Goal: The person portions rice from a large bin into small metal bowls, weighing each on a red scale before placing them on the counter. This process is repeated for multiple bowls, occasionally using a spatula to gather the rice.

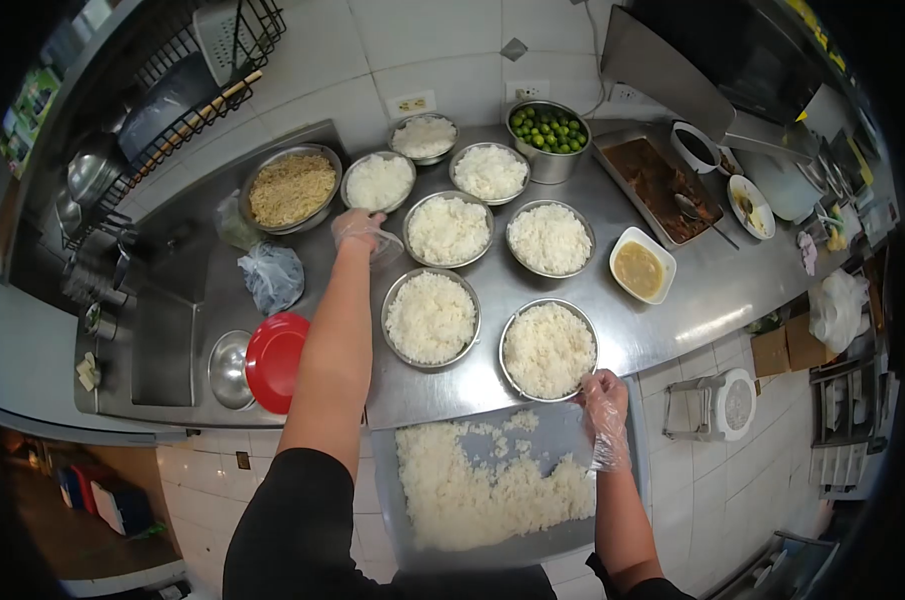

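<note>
My left hand point(361, 236), in a loose clear plastic glove, reaches to the near rim of a metal bowl of white rice point(379, 182). Its fingers are closed at that rim, partly hidden by the back of the hand. At the front edge of the counter, my right hand point(605, 400), also gloved, pinches the rim of another bowl of rice point(550, 350). Between my hands stand more rice bowls, one at front left point(431, 318) and one behind it point(449, 229). Below them, a large tray point(563, 540) holds loose cooked rice.
A bowl of noodles point(293, 190) sits at the left, near a plastic bag point(272, 277) and a red plate point(277, 362). Beyond is the sink point(165, 340). A pot of green citrus point(550, 135), a pan of brown food point(645, 180) and a sauce bowl point(640, 266) occupy the right.
</note>
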`<state>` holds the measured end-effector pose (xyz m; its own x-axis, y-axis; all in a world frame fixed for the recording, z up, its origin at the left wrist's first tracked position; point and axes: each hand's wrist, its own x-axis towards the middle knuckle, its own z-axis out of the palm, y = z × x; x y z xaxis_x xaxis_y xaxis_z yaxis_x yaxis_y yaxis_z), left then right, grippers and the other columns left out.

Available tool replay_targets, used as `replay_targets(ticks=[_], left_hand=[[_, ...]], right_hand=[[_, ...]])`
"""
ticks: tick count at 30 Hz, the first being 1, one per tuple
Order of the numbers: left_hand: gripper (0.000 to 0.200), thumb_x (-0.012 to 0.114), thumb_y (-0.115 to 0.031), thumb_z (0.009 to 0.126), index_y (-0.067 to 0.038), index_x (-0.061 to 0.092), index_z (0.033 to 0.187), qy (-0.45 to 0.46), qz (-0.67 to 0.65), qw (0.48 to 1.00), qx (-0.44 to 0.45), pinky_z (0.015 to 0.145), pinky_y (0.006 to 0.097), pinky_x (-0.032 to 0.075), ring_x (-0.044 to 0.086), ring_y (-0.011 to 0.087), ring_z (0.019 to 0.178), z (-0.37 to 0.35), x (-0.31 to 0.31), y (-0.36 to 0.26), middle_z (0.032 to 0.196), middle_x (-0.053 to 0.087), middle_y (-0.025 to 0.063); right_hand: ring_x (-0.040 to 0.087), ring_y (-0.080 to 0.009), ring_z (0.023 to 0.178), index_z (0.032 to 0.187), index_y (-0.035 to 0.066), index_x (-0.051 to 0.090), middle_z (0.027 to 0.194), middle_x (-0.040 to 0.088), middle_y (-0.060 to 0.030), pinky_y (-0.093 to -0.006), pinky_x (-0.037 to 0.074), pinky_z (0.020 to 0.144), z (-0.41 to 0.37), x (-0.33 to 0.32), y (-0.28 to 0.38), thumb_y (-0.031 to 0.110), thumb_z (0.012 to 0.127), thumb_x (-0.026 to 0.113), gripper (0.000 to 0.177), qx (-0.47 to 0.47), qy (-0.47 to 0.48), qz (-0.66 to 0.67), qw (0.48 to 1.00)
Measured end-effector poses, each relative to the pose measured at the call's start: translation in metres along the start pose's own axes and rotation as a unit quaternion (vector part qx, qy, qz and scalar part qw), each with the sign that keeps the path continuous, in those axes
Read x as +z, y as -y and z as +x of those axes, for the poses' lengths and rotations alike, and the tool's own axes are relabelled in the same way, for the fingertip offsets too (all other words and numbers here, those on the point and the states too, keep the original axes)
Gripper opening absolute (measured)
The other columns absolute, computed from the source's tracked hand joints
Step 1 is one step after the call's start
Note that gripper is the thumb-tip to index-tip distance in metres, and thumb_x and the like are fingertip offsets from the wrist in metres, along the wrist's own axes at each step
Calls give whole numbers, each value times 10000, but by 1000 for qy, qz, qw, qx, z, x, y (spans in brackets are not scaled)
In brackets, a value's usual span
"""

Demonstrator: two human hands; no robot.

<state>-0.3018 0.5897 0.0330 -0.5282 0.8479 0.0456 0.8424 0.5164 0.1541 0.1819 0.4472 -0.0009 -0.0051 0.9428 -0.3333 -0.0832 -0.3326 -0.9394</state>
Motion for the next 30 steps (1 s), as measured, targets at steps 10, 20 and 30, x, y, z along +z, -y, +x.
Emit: replay_targets(ticks=[10, 20, 30], left_hand=[[233, 538, -206, 907, -8, 658, 890, -10, -813, 551, -189, 708, 373, 525, 669, 276, 804, 88, 33, -24, 817, 666, 127], [192, 571, -139, 889, 29, 651, 934, 102, -621, 777, 6, 528, 275, 531, 666, 168, 640, 79, 21, -253, 794, 668, 126], [383, 647, -447, 824, -97, 727, 959, -43, 86, 952, 290, 822, 384, 496, 653, 275, 982, 110, 32, -308, 994, 700, 103]], right_hand=[[373, -31, 617, 782, 11, 553, 682, 486, 55, -211, 317, 548, 24, 12, -6, 111, 860, 590, 132, -90, -33, -25, 995], [476, -166, 672, 736, -47, 532, 739, 528, -98, -294, 399, 636, 38, 12, -19, 109, 865, 560, 204, -214, -46, -129, 967], [520, -215, 678, 703, -46, 530, 795, 580, -135, -322, 417, 619, 36, 21, -14, 69, 866, 541, 200, -242, -78, -111, 961]])
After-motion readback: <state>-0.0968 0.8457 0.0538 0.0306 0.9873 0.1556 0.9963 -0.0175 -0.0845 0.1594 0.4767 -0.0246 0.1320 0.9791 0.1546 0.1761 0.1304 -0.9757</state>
